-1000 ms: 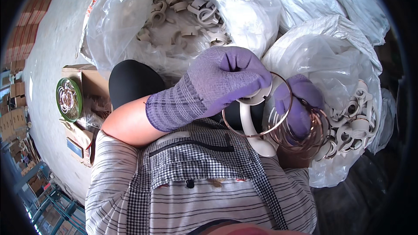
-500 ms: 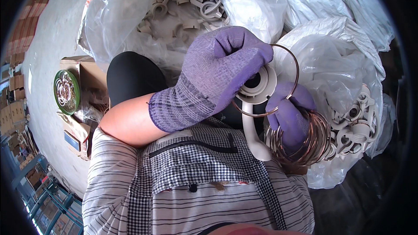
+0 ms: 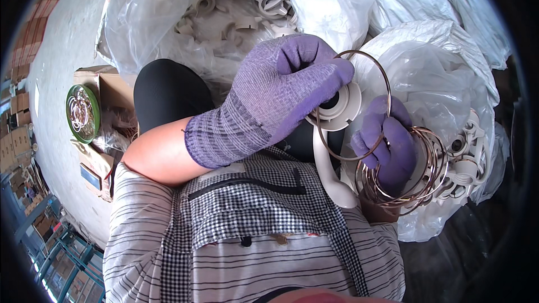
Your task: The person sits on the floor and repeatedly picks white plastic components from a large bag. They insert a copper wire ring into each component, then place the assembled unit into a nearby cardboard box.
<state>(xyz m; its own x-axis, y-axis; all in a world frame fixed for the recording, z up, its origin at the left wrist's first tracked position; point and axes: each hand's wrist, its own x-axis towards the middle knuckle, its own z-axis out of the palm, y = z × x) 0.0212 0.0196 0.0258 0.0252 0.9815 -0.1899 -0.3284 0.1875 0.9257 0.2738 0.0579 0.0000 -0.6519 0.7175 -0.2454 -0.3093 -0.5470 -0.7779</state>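
Note:
My left hand (image 3: pixel 292 76), in a purple glove, is closed on a white plastic part with a round socket and a curved handle (image 3: pixel 331 177) that hangs down toward my apron. A thin copper-coloured metal ring (image 3: pixel 388 87) loops across the front of this part, its upper edge at my left fingertips. The fingers of my right hand (image 3: pixel 390 148), also gloved in purple, pinch the lower right side of that ring. Around the right hand hangs a bundle of similar metal rings (image 3: pixel 435 163). The left fingers partly cover the socket.
Beyond my knee, a large clear plastic bag (image 3: pixel 151 28) contains several white plastic parts. Another lined sack (image 3: pixel 418 73) on the right holds similar pieces. To the left are a green round tray (image 3: pixel 96 120) of metal rings and a cardboard box (image 3: pixel 117 92).
The ring has shifted right and down and now hangs across the plastic part's front. My right hand has moved slightly right, and the bundle around it has spread out.

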